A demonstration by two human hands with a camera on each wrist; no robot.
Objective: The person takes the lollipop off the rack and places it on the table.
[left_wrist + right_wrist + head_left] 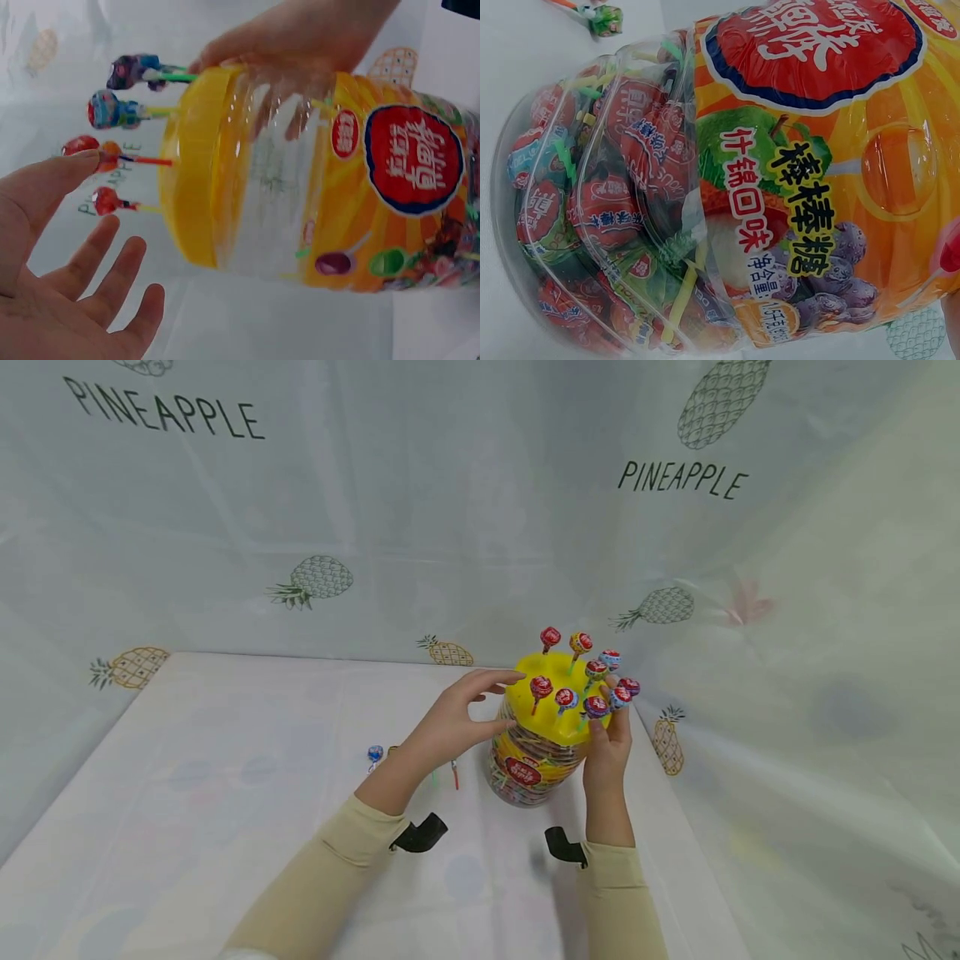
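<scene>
A clear plastic jar of lollipops (525, 772) with an orange and red label stands on the white table. Several wrapped lollipops (542, 687) stick up out of its yellow lid (521, 700). My right hand (609, 756) grips the jar at its right side by the lid, its fingers partly hidden behind it. On the left, my left hand (453, 714) is spread beside the lid, nothing in its grasp. In the left wrist view, the left thumb overlaps a red lollipop. Wrapped candies (607, 210) fill the jar's lower part in the right wrist view.
Loose lollipops (375, 753) lie on the table left of the jar, partly hidden by my left forearm. A sheet printed with pineapples (321, 578) hangs behind and to the right. Black wrist mounts (422, 833) stick out near both cuffs.
</scene>
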